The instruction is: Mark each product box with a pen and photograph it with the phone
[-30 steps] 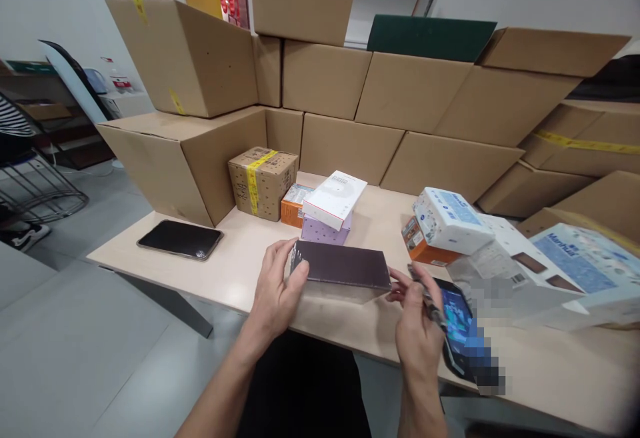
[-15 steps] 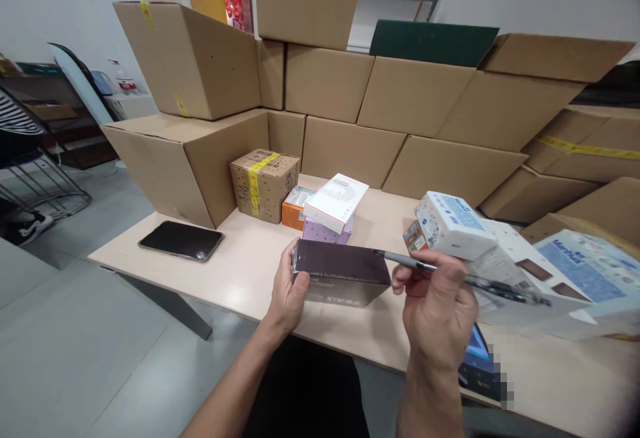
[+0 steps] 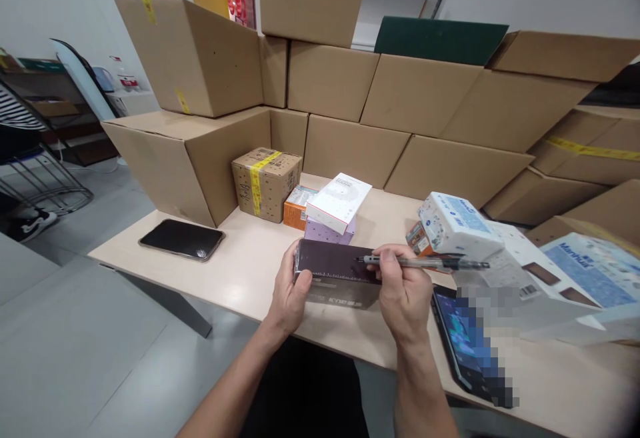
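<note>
Gripping the nine o'clock end of a dark, film-wrapped rectangular box (image 3: 327, 258), the left hand (image 3: 287, 297) holds it over the pale wood-look table (image 3: 240, 275). At the box's three o'clock end, the right hand (image 3: 404, 295) pinches a slim grey-and-clear plastic pen (image 3: 433, 263), its tip over the top face; whether it touches is unclear. A flat white carton (image 3: 340, 201) lies at twelve o'clock, a flat black phone (image 3: 183, 240) at nine to ten, a lit-screen black handheld device (image 3: 456, 325) at four.
</note>
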`<control>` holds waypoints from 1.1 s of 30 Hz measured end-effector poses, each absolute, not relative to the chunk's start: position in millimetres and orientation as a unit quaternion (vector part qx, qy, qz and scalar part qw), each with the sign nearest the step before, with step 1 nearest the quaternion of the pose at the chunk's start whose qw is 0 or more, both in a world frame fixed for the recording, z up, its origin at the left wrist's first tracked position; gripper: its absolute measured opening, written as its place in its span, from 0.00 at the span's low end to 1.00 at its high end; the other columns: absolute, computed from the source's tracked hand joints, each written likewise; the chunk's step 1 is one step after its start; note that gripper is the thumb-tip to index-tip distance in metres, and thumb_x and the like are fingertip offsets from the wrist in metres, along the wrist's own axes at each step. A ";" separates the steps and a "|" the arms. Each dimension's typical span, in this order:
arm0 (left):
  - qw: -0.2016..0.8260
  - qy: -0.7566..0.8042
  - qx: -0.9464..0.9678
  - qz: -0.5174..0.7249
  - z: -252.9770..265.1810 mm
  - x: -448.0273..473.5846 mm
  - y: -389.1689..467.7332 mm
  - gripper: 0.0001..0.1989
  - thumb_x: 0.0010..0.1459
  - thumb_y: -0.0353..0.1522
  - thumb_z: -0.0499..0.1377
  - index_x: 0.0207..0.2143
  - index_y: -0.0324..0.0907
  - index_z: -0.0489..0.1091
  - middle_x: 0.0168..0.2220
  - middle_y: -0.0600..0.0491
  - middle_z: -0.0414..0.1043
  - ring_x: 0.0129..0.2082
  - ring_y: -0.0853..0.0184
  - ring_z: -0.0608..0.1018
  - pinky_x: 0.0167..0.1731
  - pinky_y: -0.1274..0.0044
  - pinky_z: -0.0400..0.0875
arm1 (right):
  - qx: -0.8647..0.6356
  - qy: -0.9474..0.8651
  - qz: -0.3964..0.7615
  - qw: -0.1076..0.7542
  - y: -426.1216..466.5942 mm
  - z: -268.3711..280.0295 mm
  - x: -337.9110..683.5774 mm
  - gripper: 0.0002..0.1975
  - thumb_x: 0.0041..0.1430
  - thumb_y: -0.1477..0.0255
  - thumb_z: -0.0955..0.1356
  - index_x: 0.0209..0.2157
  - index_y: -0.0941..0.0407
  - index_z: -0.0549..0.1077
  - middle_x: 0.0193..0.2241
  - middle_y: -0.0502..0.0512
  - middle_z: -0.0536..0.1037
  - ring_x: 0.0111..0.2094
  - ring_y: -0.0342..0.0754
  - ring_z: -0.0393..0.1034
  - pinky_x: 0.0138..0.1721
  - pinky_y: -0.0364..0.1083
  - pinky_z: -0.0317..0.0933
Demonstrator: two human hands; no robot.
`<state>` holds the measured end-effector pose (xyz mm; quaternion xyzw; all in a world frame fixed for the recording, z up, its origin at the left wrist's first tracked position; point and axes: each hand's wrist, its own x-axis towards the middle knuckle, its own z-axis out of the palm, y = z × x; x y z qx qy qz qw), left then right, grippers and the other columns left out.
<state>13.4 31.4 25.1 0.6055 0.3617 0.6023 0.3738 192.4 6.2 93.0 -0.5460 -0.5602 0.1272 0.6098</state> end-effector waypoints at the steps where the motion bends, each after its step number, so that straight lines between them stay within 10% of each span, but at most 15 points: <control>1: 0.374 0.359 0.606 0.603 25.6 13.6 31.3 0.31 0.65 0.50 0.50 0.63 0.43 0.58 0.61 0.45 0.65 0.61 0.55 0.67 0.59 0.66 0.62 | -0.548 -0.567 0.115 0.604 6.5 92.1 192.0 0.15 0.67 0.60 0.62 0.32 0.55 0.71 0.23 0.47 0.73 0.25 0.42 0.68 0.29 0.42 0.61; 27: 0.358 0.347 0.613 0.613 22.9 14.6 33.9 0.29 0.66 0.48 0.50 0.63 0.43 0.58 0.60 0.44 0.65 0.59 0.55 0.68 0.58 0.64 0.64 | -0.546 -0.650 0.053 0.526 6.7 99.8 192.0 0.13 0.68 0.64 0.62 0.32 0.55 0.71 0.23 0.47 0.75 0.25 0.43 0.71 0.29 0.42 0.60; 33: 0.353 0.360 0.613 0.608 21.1 13.8 33.3 0.30 0.66 0.49 0.50 0.64 0.44 0.57 0.62 0.44 0.63 0.62 0.55 0.66 0.61 0.64 0.61 | -0.482 -0.469 0.124 0.730 2.4 88.5 190.8 0.11 0.66 0.62 0.65 0.37 0.55 0.71 0.25 0.47 0.74 0.23 0.42 0.69 0.24 0.41 0.61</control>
